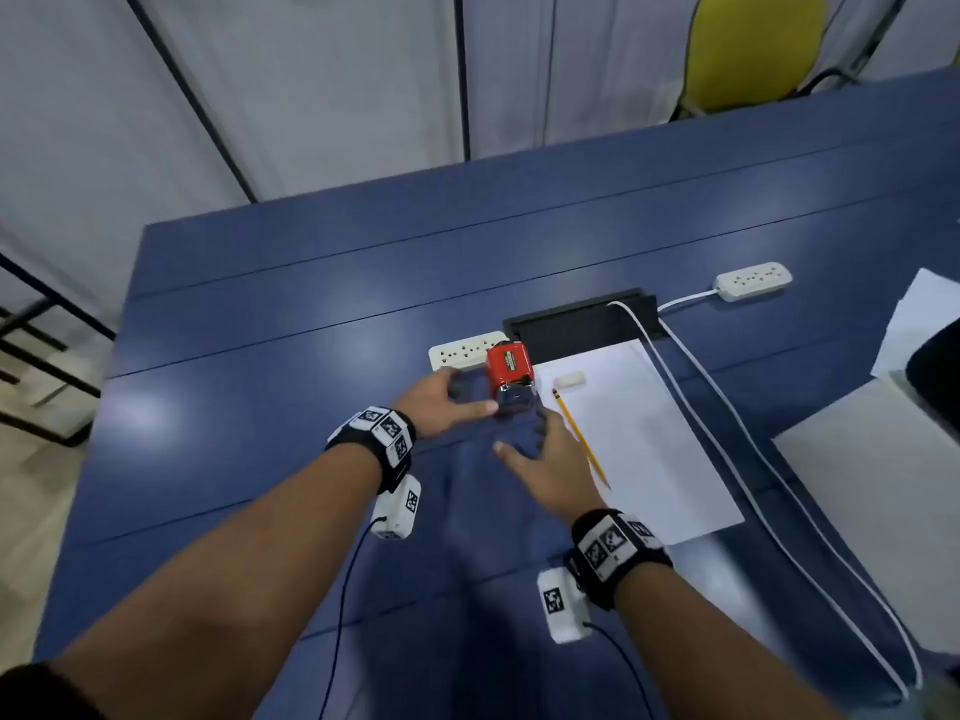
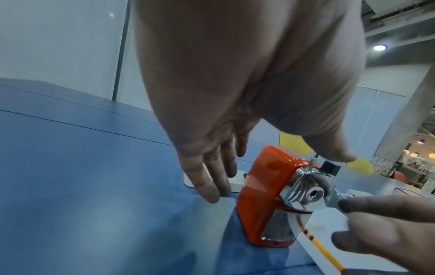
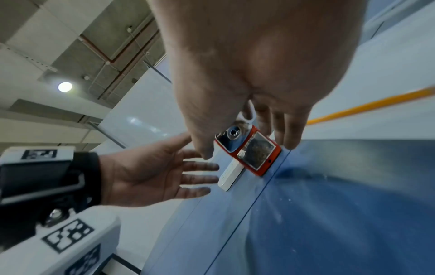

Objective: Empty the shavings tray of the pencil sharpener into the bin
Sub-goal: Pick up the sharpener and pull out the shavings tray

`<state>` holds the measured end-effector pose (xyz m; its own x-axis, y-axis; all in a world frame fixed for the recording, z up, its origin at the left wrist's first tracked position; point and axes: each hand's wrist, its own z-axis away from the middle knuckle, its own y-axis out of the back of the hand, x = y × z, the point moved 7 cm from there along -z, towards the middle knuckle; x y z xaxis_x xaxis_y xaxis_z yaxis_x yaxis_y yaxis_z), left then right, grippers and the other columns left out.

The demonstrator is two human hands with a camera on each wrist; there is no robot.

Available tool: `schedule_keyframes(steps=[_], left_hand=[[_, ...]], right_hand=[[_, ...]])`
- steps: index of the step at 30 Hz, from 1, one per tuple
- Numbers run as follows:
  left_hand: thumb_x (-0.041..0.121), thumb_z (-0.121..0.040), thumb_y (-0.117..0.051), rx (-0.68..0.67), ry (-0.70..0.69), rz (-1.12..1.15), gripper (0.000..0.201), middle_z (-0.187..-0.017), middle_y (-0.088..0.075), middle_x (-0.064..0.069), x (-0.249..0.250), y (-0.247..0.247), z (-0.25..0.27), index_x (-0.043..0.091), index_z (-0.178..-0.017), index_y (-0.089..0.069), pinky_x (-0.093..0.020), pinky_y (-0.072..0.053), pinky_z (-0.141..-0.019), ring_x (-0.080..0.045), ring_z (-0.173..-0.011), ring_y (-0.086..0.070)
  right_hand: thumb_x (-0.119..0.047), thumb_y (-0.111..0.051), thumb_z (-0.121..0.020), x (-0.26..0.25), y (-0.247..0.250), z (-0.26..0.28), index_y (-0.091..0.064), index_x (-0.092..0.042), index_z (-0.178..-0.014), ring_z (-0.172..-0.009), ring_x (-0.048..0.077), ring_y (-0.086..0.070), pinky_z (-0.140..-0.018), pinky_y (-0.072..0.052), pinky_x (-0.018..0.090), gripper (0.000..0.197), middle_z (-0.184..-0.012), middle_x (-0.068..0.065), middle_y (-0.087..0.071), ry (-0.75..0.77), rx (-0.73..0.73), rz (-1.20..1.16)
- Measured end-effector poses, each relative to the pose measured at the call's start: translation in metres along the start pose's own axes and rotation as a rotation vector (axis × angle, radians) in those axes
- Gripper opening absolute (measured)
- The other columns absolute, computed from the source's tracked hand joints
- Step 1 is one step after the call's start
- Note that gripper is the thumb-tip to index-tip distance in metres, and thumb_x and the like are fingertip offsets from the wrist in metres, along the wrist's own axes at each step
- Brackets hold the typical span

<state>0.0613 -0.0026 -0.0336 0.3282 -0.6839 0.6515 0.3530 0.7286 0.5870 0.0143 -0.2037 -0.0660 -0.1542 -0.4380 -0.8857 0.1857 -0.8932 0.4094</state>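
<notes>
The red pencil sharpener [image 1: 506,365] stands on the blue table [image 1: 270,366], its chrome front facing me. Low in that front sits the clear shavings tray [image 2: 279,227], also seen as the shavings tray [image 3: 257,153] with dark shavings inside. My left hand [image 1: 470,394] hovers open at the sharpener's left side, fingers [image 2: 212,178] spread beside the red body and thumb near the chrome front. My right hand [image 1: 522,436] is open just in front of the sharpener, fingers [image 3: 286,128] reaching toward it. Neither hand grips anything. No bin is in view.
A white power strip [image 1: 460,353] lies behind the sharpener by a black cable hatch [image 1: 576,327]. To the right lie a yellow pencil [image 1: 579,439] and an eraser [image 1: 570,379] on white paper [image 1: 644,433]. White cables [image 1: 727,407] and a second power strip [image 1: 753,281] run right.
</notes>
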Motion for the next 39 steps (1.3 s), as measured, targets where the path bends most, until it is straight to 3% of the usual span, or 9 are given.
schedule_keyframes(steps=[4, 7, 10, 16, 21, 26, 31, 34, 39], left_hand=[[0.065, -0.083, -0.082, 0.03, -0.007, 0.067, 0.103, -0.158, -0.057, -0.003, 0.022, -0.009, -0.039, 0.014, -0.161, -0.038, -0.037, -0.041, -0.122, -0.022, -0.146, -0.055], [0.066, -0.082, -0.081, 0.041, 0.021, 0.088, 0.09, -0.142, -0.07, 0.0, 0.023, -0.021, -0.058, 0.017, -0.151, -0.052, -0.041, -0.049, -0.116, -0.021, -0.131, -0.066], [0.078, -0.067, -0.078, 0.05, 0.02, 0.116, 0.1, -0.134, -0.073, 0.001, 0.024, -0.026, -0.062, 0.02, -0.145, -0.055, -0.045, -0.053, -0.113, -0.02, -0.121, -0.069], [0.076, -0.076, -0.071, 0.098, 0.027, 0.057, 0.096, -0.145, -0.067, -0.005, 0.017, -0.028, -0.042, 0.015, -0.148, -0.053, -0.045, -0.05, -0.115, -0.026, -0.131, -0.065], [0.054, -0.103, -0.064, 0.09, 0.005, 0.022, 0.066, -0.149, -0.065, -0.013, 0.0, -0.031, -0.001, 0.009, -0.15, -0.052, -0.032, -0.046, -0.105, -0.031, -0.134, -0.062], [0.058, -0.104, -0.059, 0.074, 0.02, 0.082, 0.056, -0.135, -0.073, -0.01, -0.054, -0.036, 0.07, 0.011, -0.134, -0.065, -0.044, -0.049, -0.111, -0.028, -0.123, -0.068], [0.095, -0.079, -0.05, 0.051, 0.005, 0.237, 0.092, -0.13, -0.078, 0.003, -0.121, -0.044, 0.159, 0.023, -0.132, -0.073, -0.046, -0.049, -0.117, -0.015, -0.124, -0.071], [0.086, -0.086, -0.047, 0.075, -0.006, 0.21, 0.08, -0.124, -0.08, 0.005, -0.157, -0.048, 0.209, 0.024, -0.129, -0.073, -0.046, -0.052, -0.112, -0.015, -0.118, -0.073], [0.093, -0.077, -0.056, 0.152, -0.008, 0.268, 0.091, -0.13, -0.077, 0.009, -0.211, -0.062, 0.282, 0.028, -0.14, -0.067, -0.039, -0.054, -0.112, -0.012, -0.119, -0.073]], right_hand=[[-0.037, -0.089, -0.077, 0.005, -0.006, -0.037, -0.055, -0.022, -0.131, -0.112, 0.017, -0.07, -0.096, -0.058, 0.04, 0.065, -0.12, -0.003, -0.07, 0.023, 0.159, -0.109], [-0.04, -0.088, -0.071, 0.014, -0.017, -0.064, -0.051, -0.023, -0.133, -0.108, 0.025, -0.071, -0.093, -0.06, 0.048, 0.074, -0.118, 0.003, -0.07, 0.003, 0.185, -0.091], [-0.051, -0.081, -0.064, 0.017, -0.026, -0.08, -0.051, -0.024, -0.135, -0.103, 0.027, -0.073, -0.088, -0.063, 0.05, 0.082, -0.116, 0.006, -0.07, -0.028, 0.175, -0.043], [-0.035, -0.084, -0.076, 0.012, -0.022, -0.076, -0.053, -0.017, -0.133, -0.101, 0.036, -0.073, -0.085, -0.06, 0.048, 0.066, -0.112, 0.012, -0.073, -0.031, 0.186, 0.083], [-0.039, -0.09, -0.072, 0.01, -0.022, -0.041, -0.061, -0.02, -0.121, -0.097, 0.031, -0.073, -0.084, -0.059, 0.044, 0.06, -0.106, 0.005, -0.077, 0.02, 0.099, 0.131], [-0.046, -0.089, -0.07, 0.001, -0.041, 0.023, -0.062, -0.027, -0.129, -0.102, 0.022, -0.075, -0.089, -0.06, 0.038, 0.068, -0.109, -0.004, -0.079, 0.085, -0.034, 0.212], [-0.043, -0.095, -0.071, -0.01, -0.077, 0.095, -0.062, -0.03, -0.135, -0.103, 0.009, -0.075, -0.096, -0.061, 0.036, 0.074, -0.114, -0.011, -0.078, 0.134, -0.19, 0.181], [-0.048, -0.099, -0.069, -0.014, -0.101, 0.138, -0.061, -0.03, -0.137, -0.107, 0.006, -0.076, -0.099, -0.061, 0.034, 0.08, -0.119, -0.01, -0.078, 0.147, -0.292, 0.139], [-0.039, -0.098, -0.069, -0.017, -0.133, 0.204, -0.06, -0.027, -0.138, -0.103, -0.009, -0.072, -0.093, -0.051, 0.01, 0.079, -0.115, -0.019, -0.074, 0.17, -0.436, 0.195]])
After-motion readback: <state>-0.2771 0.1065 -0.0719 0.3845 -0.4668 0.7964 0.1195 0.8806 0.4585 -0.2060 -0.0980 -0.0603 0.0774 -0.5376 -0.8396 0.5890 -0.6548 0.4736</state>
